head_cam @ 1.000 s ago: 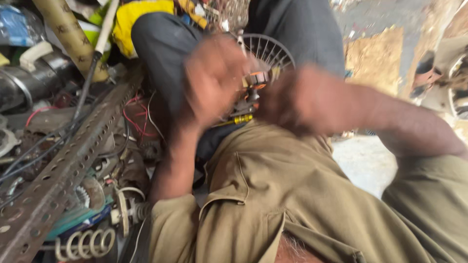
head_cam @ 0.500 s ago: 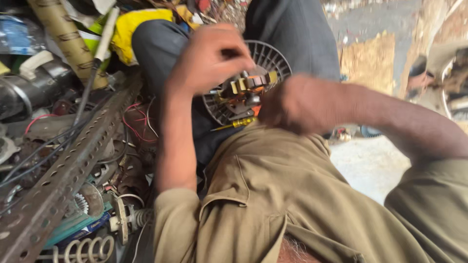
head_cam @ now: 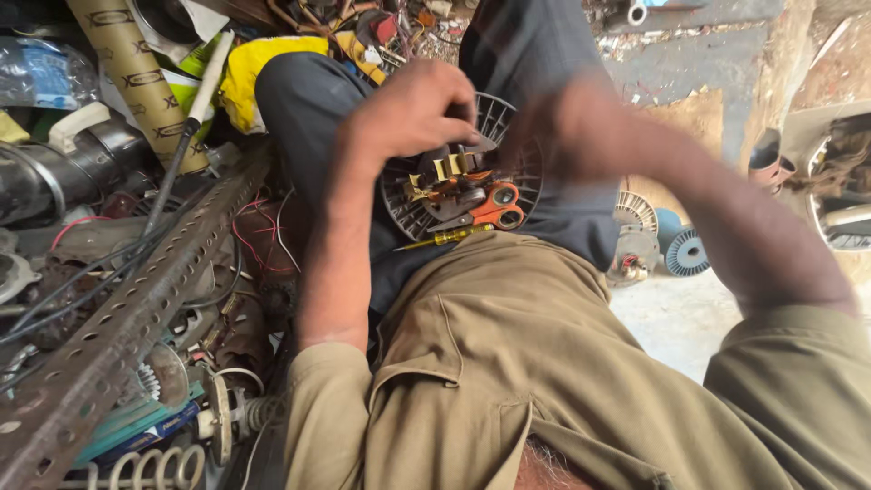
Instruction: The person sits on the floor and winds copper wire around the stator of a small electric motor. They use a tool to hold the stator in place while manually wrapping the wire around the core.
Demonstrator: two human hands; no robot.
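Left hand (head_cam: 413, 113) grips the top of a round fan motor (head_cam: 458, 181) on the lap; right hand (head_cam: 567, 127), blurred, touches its right edge, grip unclear.

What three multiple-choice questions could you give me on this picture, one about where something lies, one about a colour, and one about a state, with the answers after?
1. Where does the perforated metal angle bar lie?
A. To the left of the person's left arm
B. Across the person's lap
C. Behind the right hand

2. What colour are the handles of the scissors on the round finned part?
A. Blue
B. Orange
C. White

3. How does the right hand appear?
A. Sharp, flat on the floor
B. Blurred, at the finned part's right edge
C. Out of view

Answers:
1 A: the bar runs diagonally through the clutter left of the arm.
2 B: two orange loops show beside a yellow-handled screwdriver.
3 B: it is smeared, while the left hand on top of the part is sharp.
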